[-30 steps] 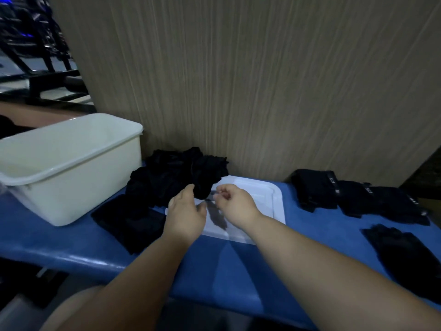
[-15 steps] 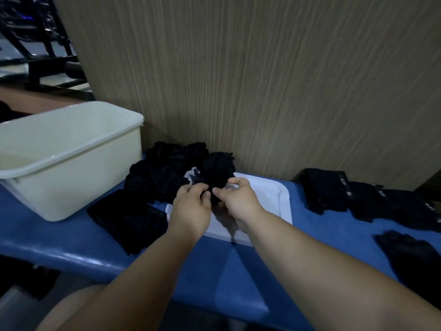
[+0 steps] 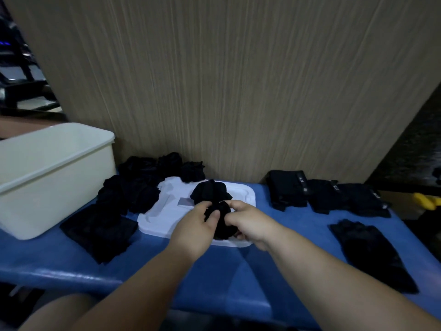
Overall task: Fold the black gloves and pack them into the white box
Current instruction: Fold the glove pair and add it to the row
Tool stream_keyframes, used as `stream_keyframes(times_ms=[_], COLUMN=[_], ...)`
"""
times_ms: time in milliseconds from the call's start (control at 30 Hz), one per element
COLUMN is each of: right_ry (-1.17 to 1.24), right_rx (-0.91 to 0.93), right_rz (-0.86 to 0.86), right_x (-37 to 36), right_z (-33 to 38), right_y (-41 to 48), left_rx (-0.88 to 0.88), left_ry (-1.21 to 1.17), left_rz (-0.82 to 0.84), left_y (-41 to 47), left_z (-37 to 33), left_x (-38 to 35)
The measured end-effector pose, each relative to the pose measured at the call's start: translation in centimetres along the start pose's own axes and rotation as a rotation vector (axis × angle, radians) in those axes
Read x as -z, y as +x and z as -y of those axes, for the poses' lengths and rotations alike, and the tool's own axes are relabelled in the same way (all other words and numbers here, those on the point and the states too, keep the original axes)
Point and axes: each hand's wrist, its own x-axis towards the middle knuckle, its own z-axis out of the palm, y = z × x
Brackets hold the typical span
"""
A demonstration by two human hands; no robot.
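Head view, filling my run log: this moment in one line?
left hand, right hand: grip black glove | place: over white tray

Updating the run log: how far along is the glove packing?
Early. Done: three neat, seemingly folded gloves sit on the right; nothing shows in the white box, though its floor is hidden. In hand: left hand and right hand pinch one black glove over the white tray. Remaining: the crumpled pile beside the box, a flat glove at right, and all packing.

The left hand (image 3: 195, 225) and right hand (image 3: 248, 223) are drawing a black glove (image 3: 211, 193) clear of the heap (image 3: 143, 185), out onto the white tray (image 3: 164, 211). They are now bunching its near end between them.
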Motion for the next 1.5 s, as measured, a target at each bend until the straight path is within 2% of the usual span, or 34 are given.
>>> stream_keyframes(times_ms=[200, 300, 433, 500, 600, 767, 900, 1100, 1200, 1400, 1500], right_ry=[0.004, 0.027, 0.023, 0.035, 0.091, 0.186, 0.203, 0.163, 0.147, 0.234, 0.003], right_rx=[0.029, 0.042, 0.034, 0.03, 0.045, 0.097, 0.142, 0.17, 0.153, 0.089, 0.118], right_rz=[-0.031, -0.025, -0.05, -0.07, -0.14, -0.264, -0.338, -0.421, -0.416, -0.279, -0.339], right_x=[1.2, 2.1, 3.9, 5.0, 6.9, 8.9, 10.0, 11.3, 11.9, 13.1, 13.6], right_z=[-1.3, -1.8, -2.7, -3.6, -5.0, -7.3, -8.9, -10.5, -10.7, -10.3, -10.3], right_y=[-1.1, -1.8, -2.9, -3.7, -4.9, -6.8, -7.7, -8.2, -8.3, -8.9, -9.2], left_rx=[-0.016, 0.023, 0.116, 0.099, -0.003, -0.183, -0.215, -0.256, -0.256, -0.286, -0.283], left_ry=[0.089, 0.081, 0.212, 0.232, 0.142, 0.07, 0.001, -0.07, -0.166, -0.245, -0.266], left_rz=[0.082, 0.116, 0.141, 0.127, 0.109, 0.221, 0.278, 0.248, 0.244, 0.136, 0.099], left_y=[0.1, 0.9, 2.3, 2.2, 0.9, -0.7, -1.1, -0.8, -0.9, 0.0, 0.5], left_z=[-0.9, -0.9, -0.8, -1.0, -2.1, -4.3, -5.0, -5.5, -6.0, -5.2, -4.8], left_x=[-0.9, -1.2, -1.4, -1.6, -2.7, -7.3, -10.7, -13.3, -14.0, -15.4, -15.9])
